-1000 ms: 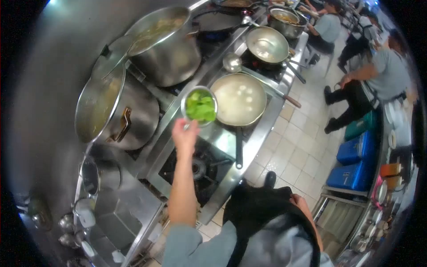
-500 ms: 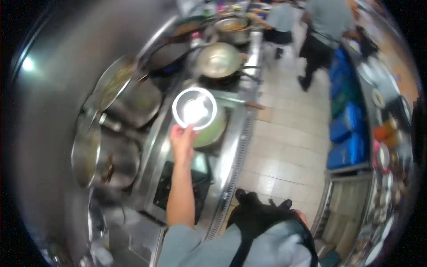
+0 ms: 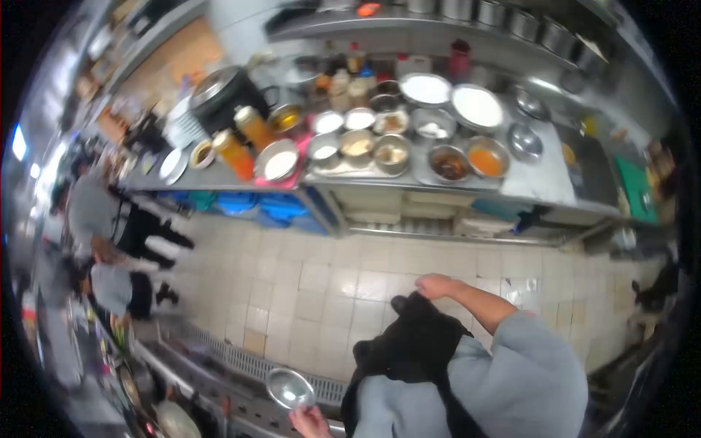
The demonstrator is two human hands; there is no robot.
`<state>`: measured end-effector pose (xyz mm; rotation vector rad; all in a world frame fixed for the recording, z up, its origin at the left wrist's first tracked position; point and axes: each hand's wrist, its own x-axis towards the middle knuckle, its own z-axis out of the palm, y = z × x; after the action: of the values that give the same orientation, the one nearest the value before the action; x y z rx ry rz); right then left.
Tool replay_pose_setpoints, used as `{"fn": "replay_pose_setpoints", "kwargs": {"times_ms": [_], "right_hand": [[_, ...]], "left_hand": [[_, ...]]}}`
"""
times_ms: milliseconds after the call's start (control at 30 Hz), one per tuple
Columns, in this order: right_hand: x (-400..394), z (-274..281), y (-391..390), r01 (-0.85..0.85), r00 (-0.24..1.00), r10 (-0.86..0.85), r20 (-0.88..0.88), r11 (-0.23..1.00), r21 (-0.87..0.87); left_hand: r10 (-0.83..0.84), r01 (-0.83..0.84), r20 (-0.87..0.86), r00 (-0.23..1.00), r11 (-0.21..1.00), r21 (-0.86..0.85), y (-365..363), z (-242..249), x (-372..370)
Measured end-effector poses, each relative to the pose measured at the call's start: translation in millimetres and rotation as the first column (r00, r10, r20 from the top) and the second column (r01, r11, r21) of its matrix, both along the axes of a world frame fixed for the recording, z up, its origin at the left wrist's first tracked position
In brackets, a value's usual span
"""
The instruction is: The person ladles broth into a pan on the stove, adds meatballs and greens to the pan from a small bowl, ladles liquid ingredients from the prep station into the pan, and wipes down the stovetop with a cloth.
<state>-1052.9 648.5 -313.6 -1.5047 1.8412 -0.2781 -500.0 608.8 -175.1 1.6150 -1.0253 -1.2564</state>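
Note:
My left hand grips the rim of a shiny metal bowl, low in the view near the stove's front edge. The inside of the bowl is visible and no food shows in it. My right hand is held out in front of my black apron, over the tiled floor. Nothing shows in that hand, but its fingers are too blurred to make out their pose.
Across the aisle runs a steel counter with bowls of ingredients, white plates, squeeze bottles and a large black pot. Metal pots stand on the shelf above. Two people work at left. A wok sits bottom left.
My view has turned from the stove to the counter across the aisle. The bowl, still in my left hand, now appears low in view. My right arm has come into sight.

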Motion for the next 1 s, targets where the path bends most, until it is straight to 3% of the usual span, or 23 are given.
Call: {"fn": "replay_pose_setpoints", "kwargs": {"times_ms": [33,100,133,200,233,300,333,433,500,633,700,867,933,1000], "right_hand": [[-11,-1,13,0.084,0.996,-0.084,-0.015,0.996,0.010],[-22,-5,41,0.199,0.980,-0.198,-0.026,0.980,0.027],[-26,-10,58,0.297,0.955,-0.296,-0.027,0.955,0.021],[-18,-9,85,0.422,0.906,-0.422,-0.031,0.906,0.020],[-6,12,99,0.458,0.888,-0.459,-0.019,0.884,0.091],[8,39,125,0.494,0.867,-0.498,-0.015,0.857,0.147],[22,38,141,0.496,0.866,-0.500,-0.008,0.857,0.142],[51,23,196,0.524,0.849,-0.528,0.000,0.841,0.134],[61,20,225,0.643,0.764,-0.645,-0.024,0.757,0.113],[64,46,259,0.728,0.685,-0.724,-0.080,0.675,0.121],[63,54,270,0.838,0.543,-0.838,-0.059,0.536,0.106],[64,29,310,0.897,0.432,-0.902,-0.013,0.427,0.117],[59,17,330,0.905,0.411,-0.911,-0.002,0.408,0.118],[48,6,353,0.946,0.300,-0.951,0.078,0.307,0.106]], "left_hand": [[0.027,-0.002,-0.162,0.986,0.988,0.151,-5,14,-19],[0.299,-0.181,-0.237,0.924,0.891,0.416,-27,34,-52],[0.268,-0.152,-0.233,0.935,0.894,0.421,-35,28,-51],[-0.119,0.155,-0.136,0.984,0.944,0.291,-54,7,-44],[-0.151,0.188,-0.142,0.978,0.936,0.297,-71,5,-53],[0.090,0.105,-0.490,0.867,0.929,0.356,-117,-3,-85],[0.028,0.175,-0.502,0.864,0.920,0.352,-138,-28,-81],[-0.063,0.279,-0.551,0.832,0.906,0.318,-167,4,-132],[-0.116,0.344,-0.578,0.807,0.890,0.300,-178,15,-168],[-0.234,0.522,-0.666,0.708,0.809,0.270,-180,29,-241],[-0.291,0.589,-0.688,0.665,0.771,0.243,-174,37,-282],[-0.404,0.702,-0.682,0.609,0.675,0.227,-133,61,-397],[-0.526,0.788,-0.659,0.538,0.591,0.171,-107,79,-445],[-0.573,0.808,-0.642,0.510,0.575,0.128,-76,94,-491]]}}
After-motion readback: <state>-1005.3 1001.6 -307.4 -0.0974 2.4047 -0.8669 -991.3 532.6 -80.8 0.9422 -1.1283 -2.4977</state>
